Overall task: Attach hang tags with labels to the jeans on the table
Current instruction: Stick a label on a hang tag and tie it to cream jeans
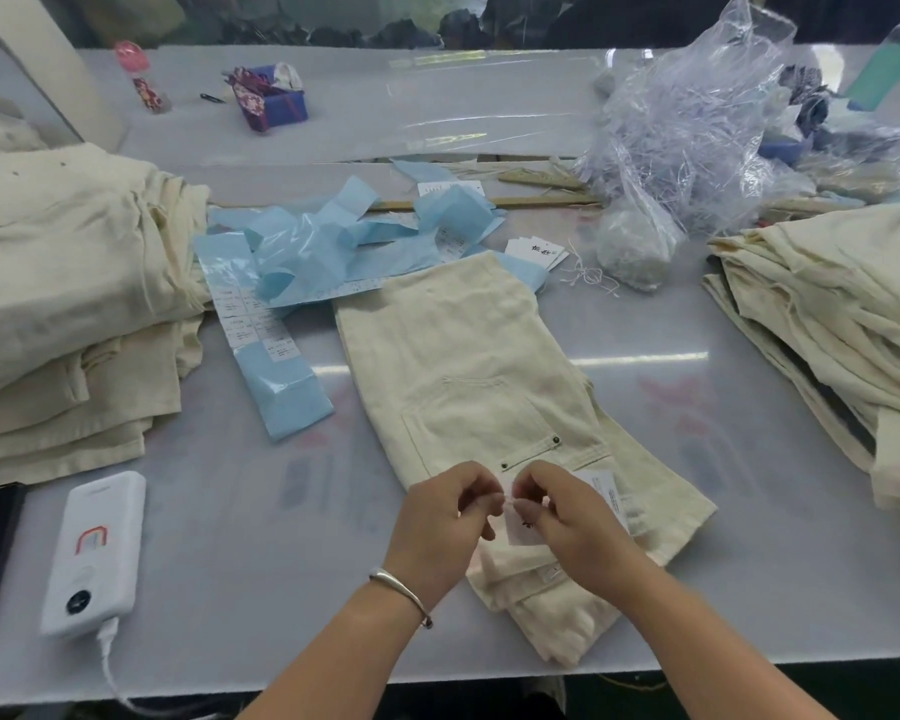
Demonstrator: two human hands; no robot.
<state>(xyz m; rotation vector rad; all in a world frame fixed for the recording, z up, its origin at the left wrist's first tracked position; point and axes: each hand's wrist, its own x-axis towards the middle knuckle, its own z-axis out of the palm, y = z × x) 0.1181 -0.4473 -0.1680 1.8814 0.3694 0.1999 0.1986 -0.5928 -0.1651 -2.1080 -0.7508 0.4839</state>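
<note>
A folded pair of cream jeans point(468, 366) lies in the middle of the table, waistband toward me. Over the waistband, my left hand point(440, 522) and my right hand point(567, 517) meet fingertip to fingertip, each pinching a thin tag string between thumb and finger. A white hang tag point(523, 530) hangs under my fingers, and a second printed tag point(606, 493) shows behind my right hand. Spare hang tags point(536, 251) lie beyond the jeans. Blue label backing strips with white stickers point(281, 283) are strewn at the left of them.
Stacks of cream jeans sit at the left point(68, 304) and at the right point(832, 324). A white power bank point(97, 553) with a cable lies near the front left edge. A clear plastic bag of strings point(687, 142) stands at the back right. A blue box point(274, 103) sits far back.
</note>
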